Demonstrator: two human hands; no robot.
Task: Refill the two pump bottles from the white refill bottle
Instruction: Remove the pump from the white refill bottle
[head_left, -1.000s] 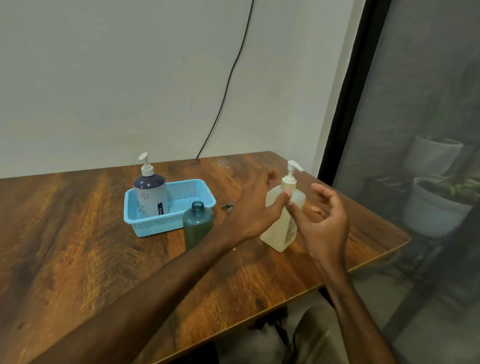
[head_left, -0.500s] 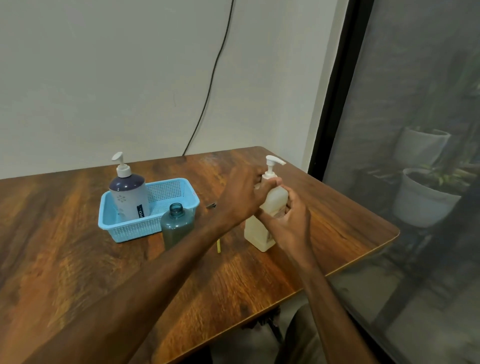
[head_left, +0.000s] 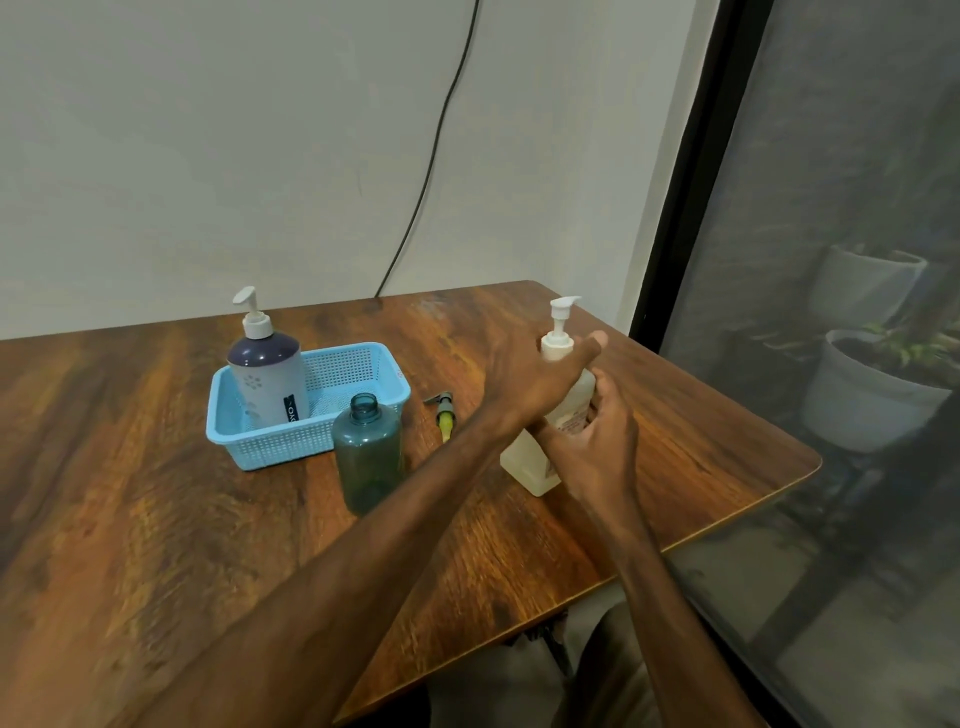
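A person grips the white refill bottle (head_left: 563, 410) with both hands at the right side of a wooden table (head_left: 156, 519), the bottle tilted, its base toward the near edge and touching the wood. The left hand (head_left: 535, 382) is wrapped around the bottle's shoulder just below the pump collar, thumb up beside it; the right hand (head_left: 597, 447) clasps the body lower down, fingers curled over the label. To the left stands an uncapped teal bottle (head_left: 368, 452), its neck open, partly overlapped at the lower right by the left forearm. Behind it sits a pale blue basket (head_left: 358, 371) holding a purple-and-grey pump bottle (head_left: 270, 376) upright in its left end. A loose pump head (head_left: 444, 413) with a yellowish tube lies on the wood between the basket and the hands — its far end dark and hard to read. A black cable (head_left: 431, 156) runs down the wall behind the table. At right, a dark screen dims two white planters (head_left: 872, 400). The hands hide most of the refill bottle's middle — its label cannot be read — and the print on the basket bottle is too small to make out.
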